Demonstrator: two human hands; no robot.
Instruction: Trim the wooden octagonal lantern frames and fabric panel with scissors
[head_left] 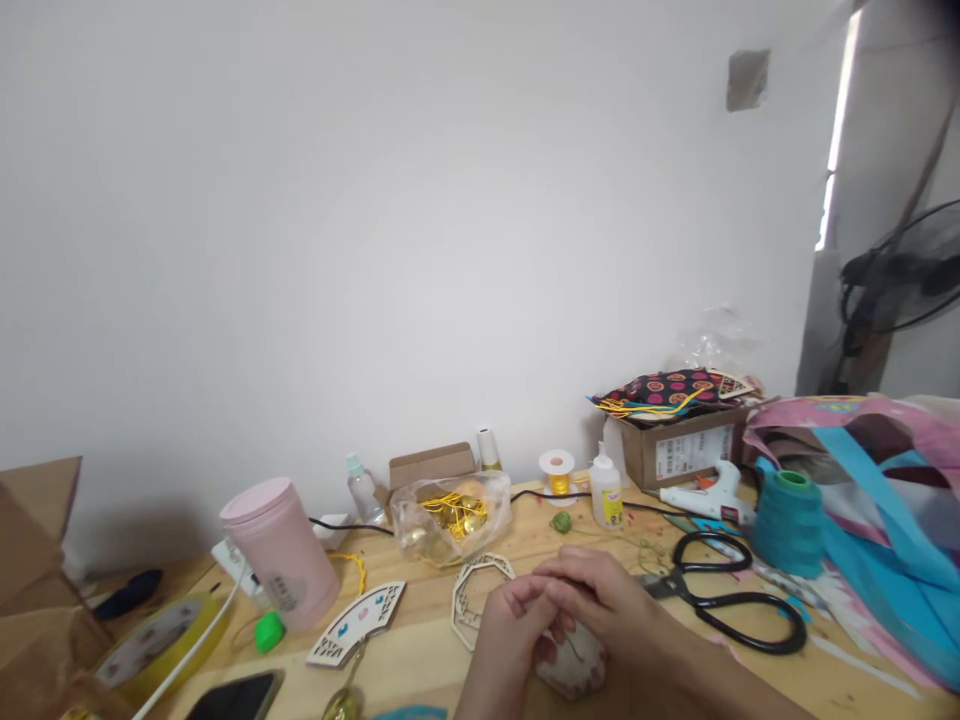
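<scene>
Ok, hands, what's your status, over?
Left hand, right hand: close together, fingers curled. Pale spotted piece beneath, partly hidden. Black-handled scissors close beside right hand.

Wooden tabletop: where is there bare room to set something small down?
A patch of bare wood lies between the white fan-shaped cutout panel and the pale octagonal wooden frame, left of the left hand. The right side is crowded: black-handled scissors, a teal cone of thread, a white plastic glue gun.

soft light, dark upper-right corner, blurry fan (885,272)
</scene>
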